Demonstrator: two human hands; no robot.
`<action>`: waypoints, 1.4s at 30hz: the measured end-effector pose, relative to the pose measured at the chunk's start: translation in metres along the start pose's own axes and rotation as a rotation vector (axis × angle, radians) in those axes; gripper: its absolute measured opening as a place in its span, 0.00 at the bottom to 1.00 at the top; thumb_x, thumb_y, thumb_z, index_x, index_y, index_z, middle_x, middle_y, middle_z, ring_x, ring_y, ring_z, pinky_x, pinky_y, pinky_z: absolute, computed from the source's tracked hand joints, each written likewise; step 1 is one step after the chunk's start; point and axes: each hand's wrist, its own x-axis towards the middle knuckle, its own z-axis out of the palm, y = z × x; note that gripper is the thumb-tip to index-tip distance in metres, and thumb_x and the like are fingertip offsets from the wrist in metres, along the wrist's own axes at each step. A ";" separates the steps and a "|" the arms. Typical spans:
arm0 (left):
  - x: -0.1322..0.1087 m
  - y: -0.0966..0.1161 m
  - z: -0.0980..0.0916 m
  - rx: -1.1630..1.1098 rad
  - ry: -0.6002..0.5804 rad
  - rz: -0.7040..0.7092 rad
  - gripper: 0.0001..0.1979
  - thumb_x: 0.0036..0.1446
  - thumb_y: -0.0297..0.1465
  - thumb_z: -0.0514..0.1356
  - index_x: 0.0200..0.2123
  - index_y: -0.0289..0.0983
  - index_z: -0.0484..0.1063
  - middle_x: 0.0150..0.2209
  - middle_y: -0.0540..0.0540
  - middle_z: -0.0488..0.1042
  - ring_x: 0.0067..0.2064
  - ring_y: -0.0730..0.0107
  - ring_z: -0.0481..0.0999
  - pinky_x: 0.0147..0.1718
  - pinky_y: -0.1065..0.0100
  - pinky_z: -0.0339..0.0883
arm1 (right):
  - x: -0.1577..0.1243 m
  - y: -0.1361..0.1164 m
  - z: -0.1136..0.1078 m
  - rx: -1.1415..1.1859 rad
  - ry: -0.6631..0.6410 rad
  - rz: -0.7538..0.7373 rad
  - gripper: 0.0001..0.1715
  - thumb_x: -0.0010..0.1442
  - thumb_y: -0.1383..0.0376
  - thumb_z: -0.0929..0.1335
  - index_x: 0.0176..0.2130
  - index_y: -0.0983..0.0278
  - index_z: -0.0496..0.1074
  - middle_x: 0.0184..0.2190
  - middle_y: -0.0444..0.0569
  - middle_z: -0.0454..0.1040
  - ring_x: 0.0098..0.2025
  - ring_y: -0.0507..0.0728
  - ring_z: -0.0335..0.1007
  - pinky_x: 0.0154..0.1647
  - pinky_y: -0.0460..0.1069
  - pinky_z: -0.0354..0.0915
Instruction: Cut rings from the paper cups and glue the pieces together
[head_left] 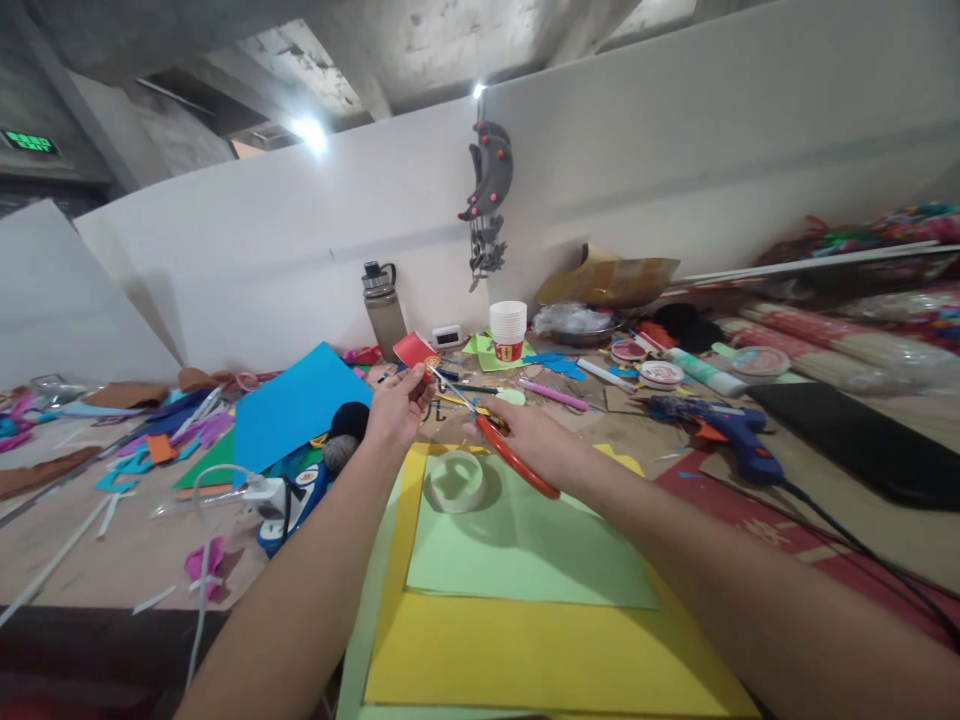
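Note:
Between the fingers of my left hand (397,405) is a red paper piece (414,349) with a yellowish printed pattern, raised above the table. My right hand (529,432) grips scissors (517,458) by their red-orange handles. Their metal blades point up and left and meet the lower right edge of the red paper; whether they are parted I cannot tell. Below my hands, a pale roll of tape (456,482) lies on light green paper (525,560), which rests on larger yellow sheets (555,655).
A blue sheet (296,405), yarn balls (346,430) and a power strip (300,505) lie left. Behind stand a bottle (384,315) and stacked paper cups (508,330). A corded blue glue gun (720,428) and a black flat object (862,440) lie right.

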 end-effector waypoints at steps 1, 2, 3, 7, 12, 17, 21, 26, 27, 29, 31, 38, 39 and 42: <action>0.000 0.000 0.000 0.000 -0.003 0.002 0.06 0.50 0.21 0.64 0.25 0.33 0.72 0.25 0.47 0.76 0.27 0.76 0.75 0.29 0.74 0.70 | 0.000 0.000 0.000 0.012 0.004 -0.006 0.33 0.60 0.42 0.63 0.53 0.62 0.71 0.43 0.57 0.79 0.42 0.62 0.75 0.38 0.50 0.64; 0.000 0.000 0.000 0.000 -0.006 0.004 0.05 0.50 0.21 0.64 0.25 0.33 0.72 0.26 0.47 0.77 0.27 0.76 0.75 0.29 0.74 0.70 | 0.001 0.001 0.000 0.024 0.009 -0.010 0.33 0.60 0.43 0.63 0.54 0.62 0.70 0.44 0.56 0.78 0.43 0.62 0.74 0.39 0.50 0.65; 0.000 -0.001 0.000 0.000 -0.008 0.006 0.05 0.50 0.21 0.64 0.25 0.33 0.72 0.26 0.47 0.77 0.27 0.76 0.75 0.29 0.74 0.70 | 0.001 0.001 0.000 0.033 0.012 -0.013 0.33 0.60 0.43 0.63 0.54 0.61 0.70 0.45 0.56 0.78 0.44 0.62 0.74 0.40 0.50 0.65; 0.000 -0.001 -0.001 0.004 -0.012 0.003 0.05 0.51 0.21 0.64 0.25 0.33 0.73 0.26 0.47 0.77 0.27 0.76 0.75 0.29 0.75 0.70 | 0.001 0.001 0.000 0.038 0.007 -0.008 0.33 0.60 0.42 0.62 0.52 0.62 0.71 0.44 0.56 0.78 0.43 0.62 0.74 0.41 0.51 0.64; 0.000 -0.002 -0.002 0.002 -0.016 -0.007 0.04 0.52 0.21 0.64 0.26 0.32 0.73 0.25 0.47 0.76 0.26 0.76 0.75 0.28 0.75 0.71 | 0.002 0.001 0.001 0.008 0.000 0.020 0.32 0.59 0.42 0.62 0.47 0.62 0.73 0.38 0.55 0.78 0.38 0.62 0.74 0.35 0.50 0.64; 0.000 -0.002 -0.002 0.002 0.012 -0.015 0.05 0.52 0.21 0.63 0.25 0.32 0.73 0.24 0.47 0.76 0.25 0.77 0.75 0.27 0.75 0.70 | 0.003 0.006 0.004 0.055 -0.010 0.005 0.29 0.59 0.43 0.62 0.45 0.61 0.73 0.31 0.50 0.77 0.29 0.58 0.72 0.27 0.48 0.61; 0.000 -0.002 -0.001 -0.006 0.031 -0.030 0.04 0.52 0.21 0.64 0.26 0.31 0.73 0.24 0.47 0.77 0.25 0.77 0.75 0.26 0.75 0.69 | 0.004 0.009 0.005 0.064 -0.018 -0.011 0.27 0.60 0.43 0.62 0.43 0.61 0.73 0.26 0.48 0.75 0.25 0.57 0.69 0.24 0.48 0.59; 0.000 -0.003 -0.002 -0.013 0.039 -0.041 0.05 0.50 0.20 0.65 0.25 0.31 0.73 0.25 0.47 0.77 0.25 0.78 0.75 0.27 0.75 0.70 | 0.005 0.010 0.006 0.065 -0.022 -0.019 0.26 0.60 0.44 0.62 0.40 0.61 0.73 0.23 0.47 0.73 0.23 0.55 0.67 0.23 0.47 0.58; 0.000 -0.003 -0.002 -0.011 0.041 -0.042 0.05 0.50 0.20 0.65 0.25 0.31 0.73 0.25 0.47 0.77 0.25 0.78 0.75 0.27 0.75 0.70 | 0.005 0.011 0.006 0.066 -0.020 -0.022 0.26 0.60 0.44 0.62 0.40 0.62 0.74 0.23 0.47 0.73 0.23 0.55 0.67 0.23 0.47 0.58; 0.000 -0.003 -0.002 -0.008 0.042 -0.038 0.05 0.50 0.21 0.65 0.25 0.31 0.73 0.25 0.47 0.77 0.25 0.77 0.75 0.27 0.75 0.70 | 0.005 0.010 0.006 0.063 -0.016 -0.021 0.26 0.60 0.44 0.63 0.40 0.61 0.74 0.24 0.47 0.73 0.23 0.55 0.68 0.24 0.47 0.58; 0.001 -0.004 -0.003 -0.007 0.040 -0.033 0.04 0.50 0.21 0.65 0.25 0.31 0.73 0.25 0.47 0.77 0.25 0.77 0.75 0.27 0.75 0.70 | 0.005 0.010 0.005 0.058 -0.009 -0.011 0.26 0.59 0.44 0.63 0.39 0.61 0.73 0.24 0.47 0.73 0.24 0.56 0.68 0.24 0.48 0.59; 0.001 -0.005 -0.003 -0.016 0.036 -0.033 0.04 0.50 0.21 0.65 0.26 0.30 0.73 0.25 0.47 0.76 0.25 0.78 0.75 0.28 0.75 0.70 | 0.003 0.007 0.004 0.069 -0.014 -0.002 0.24 0.59 0.44 0.63 0.37 0.60 0.73 0.22 0.47 0.73 0.24 0.57 0.70 0.24 0.48 0.60; 0.001 -0.005 -0.003 -0.019 0.037 -0.032 0.04 0.49 0.21 0.65 0.26 0.30 0.73 0.25 0.47 0.76 0.25 0.78 0.75 0.28 0.75 0.70 | 0.002 0.007 0.004 0.071 -0.012 0.000 0.25 0.59 0.44 0.63 0.38 0.60 0.73 0.23 0.47 0.73 0.24 0.57 0.70 0.24 0.48 0.61; 0.001 -0.006 -0.003 -0.023 0.043 -0.033 0.04 0.48 0.21 0.66 0.26 0.31 0.73 0.25 0.47 0.76 0.25 0.78 0.75 0.28 0.75 0.70 | 0.002 0.007 0.004 0.066 -0.019 0.009 0.25 0.59 0.45 0.63 0.38 0.61 0.74 0.24 0.48 0.74 0.25 0.58 0.70 0.25 0.49 0.61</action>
